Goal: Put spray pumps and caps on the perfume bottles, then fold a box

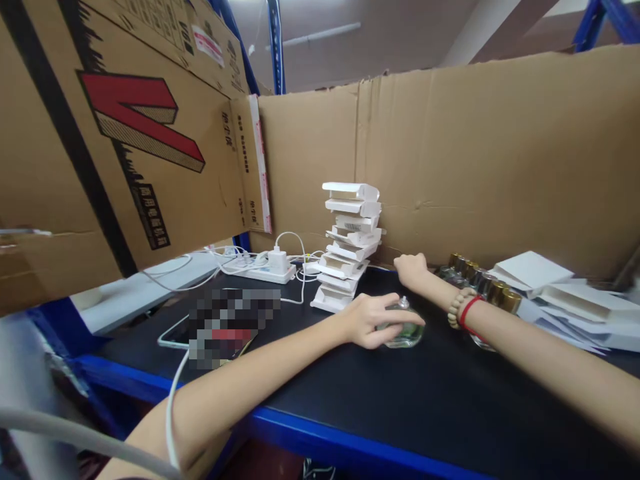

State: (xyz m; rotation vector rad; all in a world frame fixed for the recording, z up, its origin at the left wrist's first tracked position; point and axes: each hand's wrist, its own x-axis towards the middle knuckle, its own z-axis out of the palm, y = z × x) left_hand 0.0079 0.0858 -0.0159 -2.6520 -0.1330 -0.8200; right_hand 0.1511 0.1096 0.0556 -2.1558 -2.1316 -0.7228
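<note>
My left hand [376,321] is closed around a clear glass perfume bottle [406,341] with pale green liquid. The bottle stands on the black tabletop, its silver spray nozzle showing bare between my fingers. Farther back, near the cardboard wall, my right hand [411,270] has its fingers curled in. Whatever those fingers hold, if anything, is hidden. A row of small bottles [471,272] with gold and silver caps lies just right of that hand, partly behind my right forearm. The base of another glass bottle [483,343] shows below my beaded wrist.
A leaning stack of white cartons [345,267] rises left of my hands. White boxes and papers [590,303] lie at the right. A power strip [255,269] with cables and a phone [174,335] are at the left. Cardboard [480,153] walls the back; a large carton [180,200] overhangs the left.
</note>
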